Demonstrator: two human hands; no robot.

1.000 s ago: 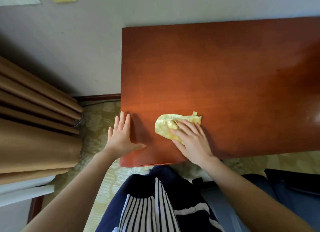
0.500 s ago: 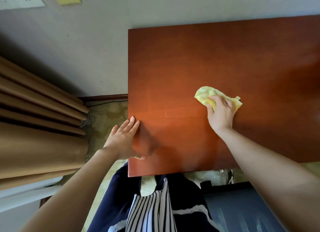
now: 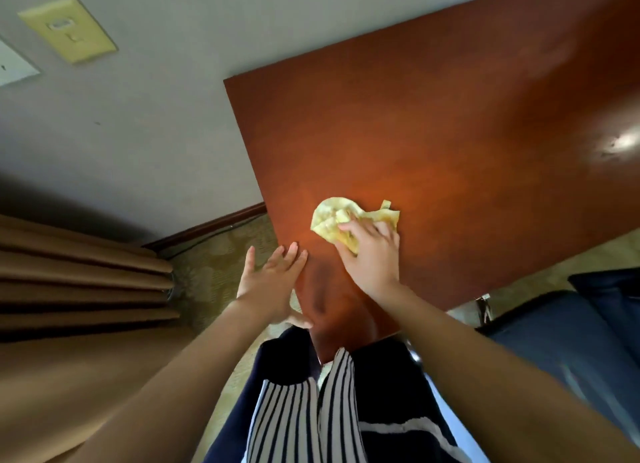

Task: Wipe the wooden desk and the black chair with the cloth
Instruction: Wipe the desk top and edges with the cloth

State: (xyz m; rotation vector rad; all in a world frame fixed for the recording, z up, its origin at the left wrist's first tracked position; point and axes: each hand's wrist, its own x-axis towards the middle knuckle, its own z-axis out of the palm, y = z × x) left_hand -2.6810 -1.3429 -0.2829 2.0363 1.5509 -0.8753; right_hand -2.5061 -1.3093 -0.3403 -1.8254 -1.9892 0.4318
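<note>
Nearest, a striped and navy garment (image 3: 301,424) fills the bottom of the view, with both bare forearms reaching out over it. The left hand (image 3: 273,284) lies flat, fingers straight and close together. Its fingertips are on the left edge of the desk (image 3: 433,127) and its thumb is by the near corner; its grip is fully open and holds nothing. Just beyond it to the right, the right hand (image 3: 372,260) is on the yellow cloth (image 3: 329,217). The fingers are bent over the bunched fabric in a loose grip that presses it onto the front left part of the desk. Much of the cloth is under the palm (the fingers are blurred, so their exact curl is hard to read). The garment hides the desk's near corner, and its right end runs out of view. The frame edge cuts off the dark chair (image 3: 561,338) at lower right.
</note>
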